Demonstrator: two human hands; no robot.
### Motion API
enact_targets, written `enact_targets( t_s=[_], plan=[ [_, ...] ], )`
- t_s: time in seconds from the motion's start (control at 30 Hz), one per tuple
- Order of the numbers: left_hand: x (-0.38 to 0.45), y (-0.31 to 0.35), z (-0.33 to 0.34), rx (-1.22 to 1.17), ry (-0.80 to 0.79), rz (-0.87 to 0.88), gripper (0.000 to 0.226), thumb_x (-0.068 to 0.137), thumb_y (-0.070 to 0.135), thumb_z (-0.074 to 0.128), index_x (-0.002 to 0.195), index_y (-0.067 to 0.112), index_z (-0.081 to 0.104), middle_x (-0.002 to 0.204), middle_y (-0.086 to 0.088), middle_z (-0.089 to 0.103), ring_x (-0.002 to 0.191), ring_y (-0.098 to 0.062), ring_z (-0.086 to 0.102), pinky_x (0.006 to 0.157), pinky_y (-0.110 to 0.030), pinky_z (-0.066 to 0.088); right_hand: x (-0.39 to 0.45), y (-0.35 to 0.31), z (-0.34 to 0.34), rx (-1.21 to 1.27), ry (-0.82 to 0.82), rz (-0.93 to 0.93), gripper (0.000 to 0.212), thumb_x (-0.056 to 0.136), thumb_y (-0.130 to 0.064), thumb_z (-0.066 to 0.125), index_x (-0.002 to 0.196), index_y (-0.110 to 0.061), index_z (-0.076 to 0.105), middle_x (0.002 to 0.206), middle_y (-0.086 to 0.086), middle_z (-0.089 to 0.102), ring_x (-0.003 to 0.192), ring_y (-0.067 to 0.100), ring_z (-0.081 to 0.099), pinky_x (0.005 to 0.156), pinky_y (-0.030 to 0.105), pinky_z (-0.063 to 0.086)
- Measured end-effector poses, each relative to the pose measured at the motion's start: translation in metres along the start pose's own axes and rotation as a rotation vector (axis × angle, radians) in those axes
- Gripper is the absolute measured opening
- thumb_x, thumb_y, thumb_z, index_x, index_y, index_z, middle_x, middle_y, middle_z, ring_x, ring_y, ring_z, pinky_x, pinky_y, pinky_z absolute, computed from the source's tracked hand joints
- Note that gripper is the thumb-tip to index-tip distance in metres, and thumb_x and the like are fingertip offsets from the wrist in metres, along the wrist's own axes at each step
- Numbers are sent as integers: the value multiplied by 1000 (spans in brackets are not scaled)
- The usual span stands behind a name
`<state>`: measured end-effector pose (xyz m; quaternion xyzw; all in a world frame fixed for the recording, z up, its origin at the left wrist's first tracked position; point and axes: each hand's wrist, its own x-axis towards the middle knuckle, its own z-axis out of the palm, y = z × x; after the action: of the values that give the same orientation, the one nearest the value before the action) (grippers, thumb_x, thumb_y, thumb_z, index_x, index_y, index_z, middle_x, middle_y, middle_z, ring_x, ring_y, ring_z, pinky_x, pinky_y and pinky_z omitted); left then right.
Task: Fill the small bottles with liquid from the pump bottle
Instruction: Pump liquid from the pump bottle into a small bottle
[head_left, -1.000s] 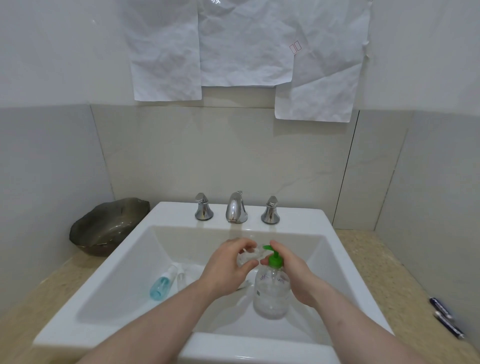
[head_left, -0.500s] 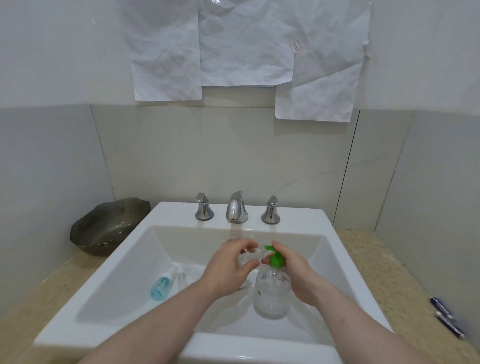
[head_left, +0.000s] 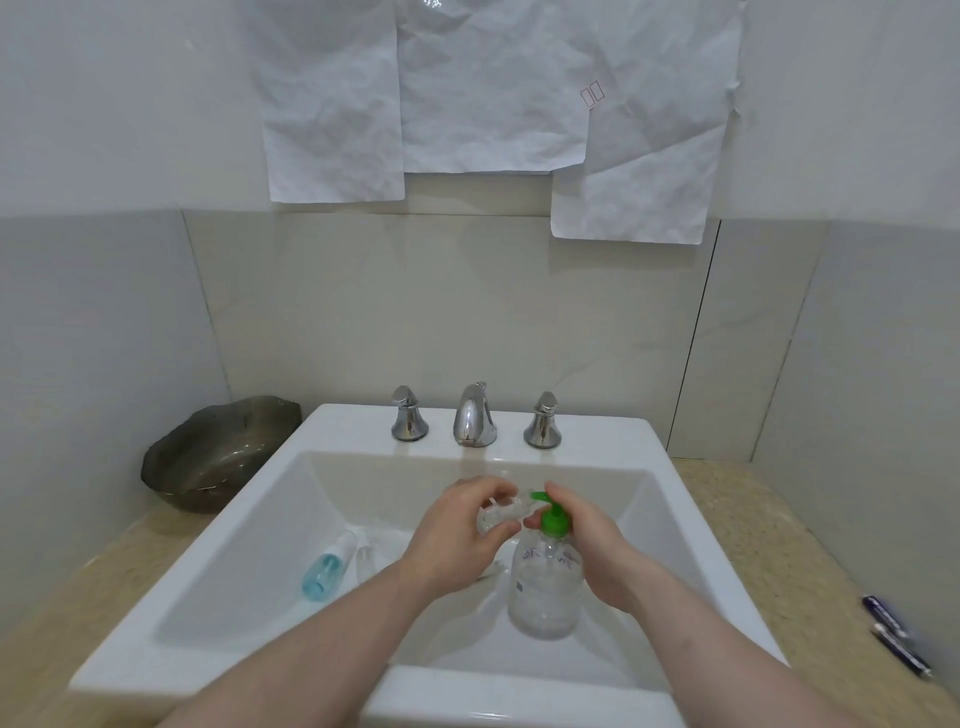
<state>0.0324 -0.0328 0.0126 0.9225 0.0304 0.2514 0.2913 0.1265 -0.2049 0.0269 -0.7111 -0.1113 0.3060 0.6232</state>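
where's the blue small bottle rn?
Head view: the blue small bottle lies on its side in the sink, lower left, left of the left hand.

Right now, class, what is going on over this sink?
A person is filling a small clear bottle from a pump bottle with a green pump, which stands in the white sink. The left hand holds the small bottle at the pump's spout, while the right hand rests on the pump top and wraps the bottle's side. A small blue bottle lies on the sink's left slope, untouched.
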Motion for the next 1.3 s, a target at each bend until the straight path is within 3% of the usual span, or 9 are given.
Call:
enact_targets(
  t_s=[0.2,0.4,0.57,0.77,0.9,1.03,1.17,1.3],
  plan=[
    [0,1,-1,-15,22,-12,30,91,35,71,120,34,63,106,24,62,103,5,52,82,-4,35,-8,-3,6,16,5,-37,43,96,-63,54,111,-29,77,109,8,78,111,17,66,102,35,40],
    [0,-1,0,1,3,-3,30,90,37,71,119,36,63,107,24,62,104,4,51,84,-6,36,-6,-5,1,49,-41,-4,40,99,-52,57,109,-18,76,101,3,75,102,18,66,95,33,44],
    [0,-1,0,4,4,-4,30,90,38,71,119,36,63,106,24,63,104,2,53,83,-8,37,-2,0,2,31,-12,-41,39,99,-53,56,109,-22,78,94,1,77,101,19,65,101,36,43],
    [0,1,-1,-2,14,-15,30,91,39,70,120,35,62,107,23,63,103,2,53,82,-7,37,-5,-1,5,-5,-23,-43,44,97,-64,52,109,-30,78,100,-3,81,113,17,66,109,38,39],
    [0,0,-1,-9,8,-9,29,91,38,70,118,36,63,107,23,63,104,1,53,83,-8,36,-3,-1,3,16,-2,-18,43,99,-58,54,102,-21,77,100,4,78,116,22,67,96,32,42],
    [-1,0,0,2,-4,2,30,91,38,70,120,35,62,107,24,62,105,1,52,84,-9,36,1,1,0,9,-14,5,46,98,-56,55,102,-16,77,114,12,76,115,23,67,97,34,42],
    [-1,0,-1,-6,3,-19,32,91,39,70,121,36,62,107,25,62,104,3,53,84,-10,39,-3,1,4,-2,-2,-37,42,97,-61,54,108,-30,79,105,7,79,109,18,67,103,35,40],
    [-1,0,0,-6,11,-20,32,91,40,69,121,36,62,107,26,61,103,2,54,83,-8,37,-5,-1,5,2,0,-40,44,97,-62,54,105,-27,78,99,5,78,105,17,67,97,32,41]
  ],
)
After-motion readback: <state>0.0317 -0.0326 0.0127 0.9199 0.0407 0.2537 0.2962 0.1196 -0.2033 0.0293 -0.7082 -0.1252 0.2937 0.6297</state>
